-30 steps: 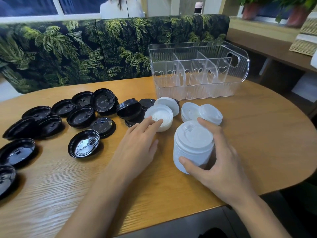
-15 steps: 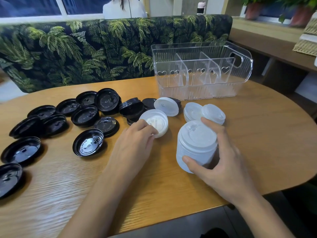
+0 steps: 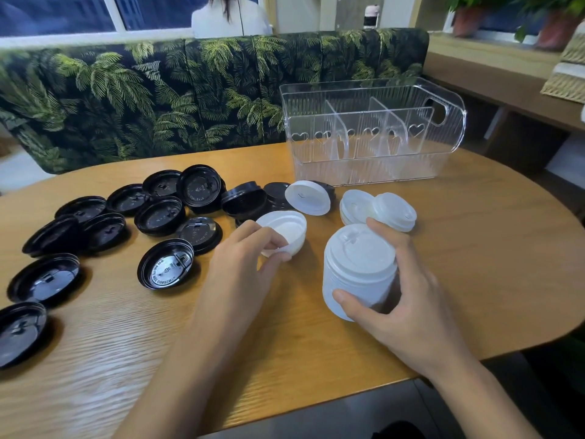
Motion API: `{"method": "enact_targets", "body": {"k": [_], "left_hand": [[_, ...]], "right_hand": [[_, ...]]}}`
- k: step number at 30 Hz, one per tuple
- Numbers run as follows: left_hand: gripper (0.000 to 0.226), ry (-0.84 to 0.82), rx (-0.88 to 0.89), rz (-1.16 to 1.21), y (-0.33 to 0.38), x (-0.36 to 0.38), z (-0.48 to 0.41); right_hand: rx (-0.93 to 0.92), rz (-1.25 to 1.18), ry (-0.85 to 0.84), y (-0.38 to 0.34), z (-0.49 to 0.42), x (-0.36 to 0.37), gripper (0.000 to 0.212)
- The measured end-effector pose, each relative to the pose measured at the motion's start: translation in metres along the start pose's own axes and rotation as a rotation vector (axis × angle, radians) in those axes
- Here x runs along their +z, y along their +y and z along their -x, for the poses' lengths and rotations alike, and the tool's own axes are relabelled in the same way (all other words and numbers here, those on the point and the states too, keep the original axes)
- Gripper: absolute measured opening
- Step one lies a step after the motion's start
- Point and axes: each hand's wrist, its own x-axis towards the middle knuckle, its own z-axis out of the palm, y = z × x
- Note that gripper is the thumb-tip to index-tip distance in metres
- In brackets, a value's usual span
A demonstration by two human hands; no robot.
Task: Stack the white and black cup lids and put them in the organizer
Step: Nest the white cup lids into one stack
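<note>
A tall stack of white lids [image 3: 357,267] stands on the wooden table [image 3: 490,248], gripped around its side by my right hand [image 3: 399,296]. My left hand [image 3: 243,264] pinches the near rim of an upturned short stack of white lids [image 3: 285,228], which tilts slightly. Another white lid [image 3: 307,198] leans on black lids behind it, and two more white lids [image 3: 380,207] lie beyond the tall stack. Several black lids [image 3: 164,217] lie scattered over the left half of the table. The clear organizer [image 3: 370,134] with dividers stands empty at the back.
A leaf-patterned bench [image 3: 158,99] runs behind the table, and a person in white sits beyond it. A wooden ledge [image 3: 506,77] with plant pots is at the right. The table's near edge is rounded on the right.
My left hand went from lying flat by the upturned white lids to pinching their near rim, tipping them slightly. My right hand keeps holding the tall stack.
</note>
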Motion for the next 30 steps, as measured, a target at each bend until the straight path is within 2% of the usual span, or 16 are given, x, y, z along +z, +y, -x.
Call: {"method": "enact_targets", "body": {"k": [7, 12, 21, 27, 30], "left_hand": [[0.021, 0.155, 0.005, 0.184, 0.012, -0.01, 0.003], [0.024, 0.197, -0.11, 0.326, 0.018, -0.019, 0.002], [0.026, 0.102, -0.243, 0.612, 0.019, -0.02, -0.003], [0.017, -0.001, -0.267, 0.658, 0.03, -0.011, 0.0], [0.02, -0.025, -0.25, 0.658, 0.035, -0.006, 0.002]], "right_hand": [[-0.018, -0.049, 0.022, -0.003, -0.001, 0.003, 0.08], [-0.033, -0.071, 0.041, -0.004, -0.001, 0.005, 0.075], [-0.022, -0.101, 0.016, -0.005, -0.002, 0.01, 0.077], [-0.031, -0.16, -0.047, -0.008, -0.002, 0.013, 0.088], [-0.067, -0.173, -0.076, -0.011, -0.001, 0.015, 0.089]]}}
